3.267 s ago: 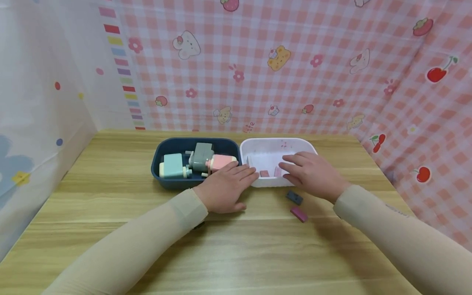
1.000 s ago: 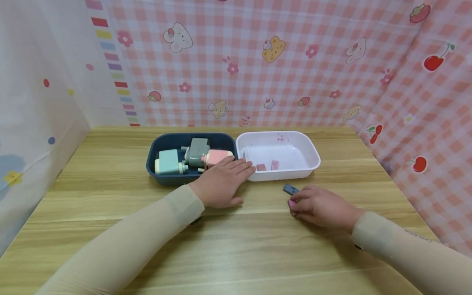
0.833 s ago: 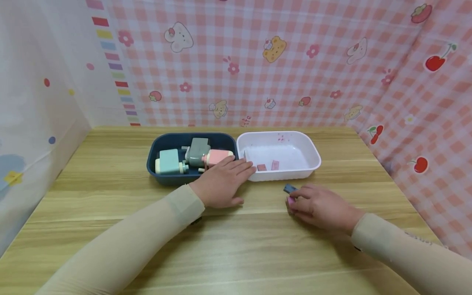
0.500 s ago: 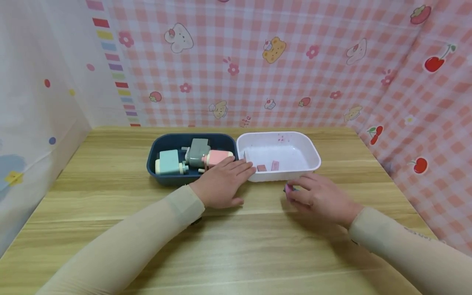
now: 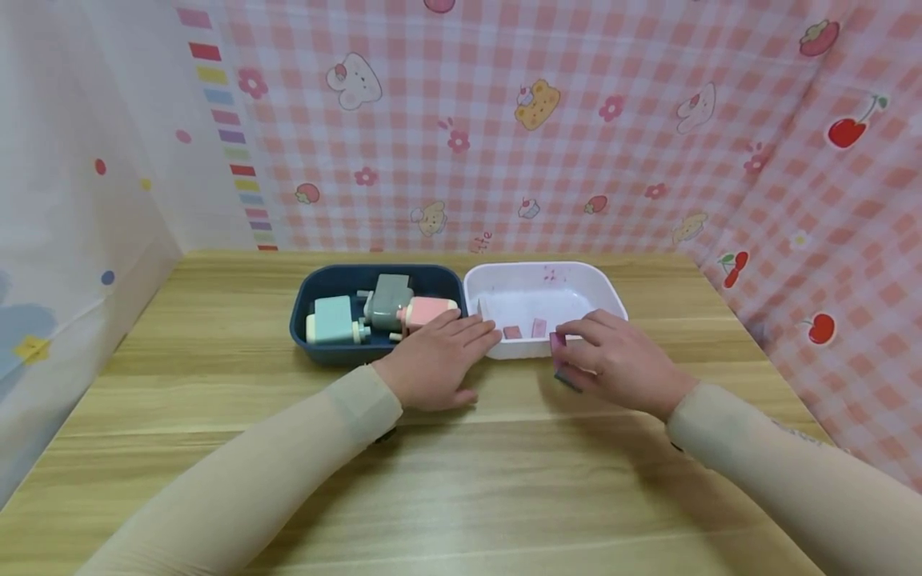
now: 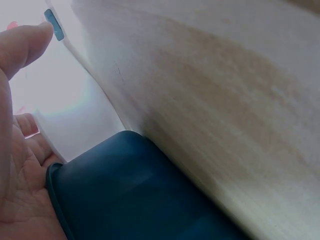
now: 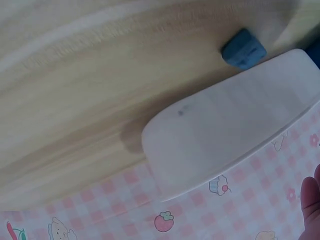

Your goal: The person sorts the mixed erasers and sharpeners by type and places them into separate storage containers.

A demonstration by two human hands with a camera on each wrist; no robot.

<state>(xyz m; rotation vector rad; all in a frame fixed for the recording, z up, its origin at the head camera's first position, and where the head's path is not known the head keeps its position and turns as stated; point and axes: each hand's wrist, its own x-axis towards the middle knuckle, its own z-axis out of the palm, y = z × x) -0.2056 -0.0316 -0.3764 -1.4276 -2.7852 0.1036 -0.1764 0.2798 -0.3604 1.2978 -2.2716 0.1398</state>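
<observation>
My right hand [image 5: 627, 364] pinches a small magenta block [image 5: 557, 344] between thumb and fingers at the front rim of the white bin [image 5: 617, 312]. Below it on the table lies a dark blue block [image 7: 243, 49], mostly hidden by the hand in the head view. Two small pink blocks, one reddish [image 5: 512, 332] and one paler [image 5: 539, 328], lie inside the white bin. My left hand [image 5: 435, 360] rests with straight fingers across the adjoining rims of the white bin and the navy bin [image 5: 306, 340]; its palm [image 6: 30, 200] touches the navy rim in the left wrist view.
Inside the navy bin lie a mint boxy item [image 5: 334, 320], a grey-green one [image 5: 392, 300] and a pink one [image 5: 430, 312], each with small knob-like parts. Patterned cloth [image 5: 461, 104] hangs behind and beside the wooden table [image 5: 446, 496].
My right hand went from inside the white bin to the table, took hold of the magenta block and raised it forward to the bin's front rim. The left hand stays in place.
</observation>
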